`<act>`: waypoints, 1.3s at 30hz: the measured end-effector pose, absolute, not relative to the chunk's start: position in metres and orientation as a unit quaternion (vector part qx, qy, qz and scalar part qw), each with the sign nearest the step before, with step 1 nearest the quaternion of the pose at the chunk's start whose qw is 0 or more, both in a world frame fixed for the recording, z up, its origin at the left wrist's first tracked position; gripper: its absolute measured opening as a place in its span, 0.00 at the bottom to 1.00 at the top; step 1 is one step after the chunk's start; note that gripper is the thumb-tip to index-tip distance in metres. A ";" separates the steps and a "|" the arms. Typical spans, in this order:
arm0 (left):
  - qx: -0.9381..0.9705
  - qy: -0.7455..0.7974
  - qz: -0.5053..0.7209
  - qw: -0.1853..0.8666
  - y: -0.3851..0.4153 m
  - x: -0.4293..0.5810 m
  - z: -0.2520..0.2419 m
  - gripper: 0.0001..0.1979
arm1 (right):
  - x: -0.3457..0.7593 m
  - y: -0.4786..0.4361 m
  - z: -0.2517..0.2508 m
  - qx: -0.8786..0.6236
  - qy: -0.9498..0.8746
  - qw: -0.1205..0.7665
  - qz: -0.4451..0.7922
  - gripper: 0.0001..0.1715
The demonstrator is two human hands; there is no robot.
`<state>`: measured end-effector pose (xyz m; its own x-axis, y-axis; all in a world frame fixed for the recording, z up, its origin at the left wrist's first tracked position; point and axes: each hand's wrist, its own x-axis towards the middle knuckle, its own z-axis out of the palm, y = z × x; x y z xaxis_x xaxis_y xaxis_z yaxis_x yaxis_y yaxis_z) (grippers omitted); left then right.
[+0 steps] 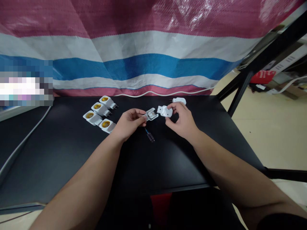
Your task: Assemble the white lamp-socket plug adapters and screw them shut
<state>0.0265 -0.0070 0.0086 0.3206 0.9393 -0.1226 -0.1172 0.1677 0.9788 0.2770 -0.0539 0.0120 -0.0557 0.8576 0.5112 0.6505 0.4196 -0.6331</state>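
Between the thumb and fingers of my left hand (130,123) is an opened white plastic plug housing (152,114), its hollow inside and small metal parts facing up. My right hand (181,118) pinches a white plastic cover (165,111) with small holes, a short gap to the right of the housing. Just below my left fingertips lies a small screwdriver (150,136) with a dark handle and a bluish shaft. Behind my right hand rests another white plug piece (179,101) with metal pins, partly hidden by my fingers.
Several white plug-in lamp sockets (106,124) with brass-coloured interiors sit left of my left hand on the black table (64,153). A white cable (148,93) runs along the back edge, before a striped plastic sheet (134,68). A black metal frame (236,89) stands at the right.
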 end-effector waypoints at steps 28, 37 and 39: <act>0.476 0.373 0.354 0.713 -0.017 0.029 0.021 0.18 | 0.270 -0.058 0.005 -0.400 -0.793 0.419 0.188 0.22; 0.539 0.368 0.360 0.666 -0.015 0.031 0.013 0.16 | 0.269 -0.059 0.007 -0.386 -0.804 0.422 0.163 0.20; 0.540 0.371 0.362 0.663 -0.015 0.031 0.013 0.16 | 0.268 -0.059 0.008 -0.388 -0.801 0.420 0.176 0.20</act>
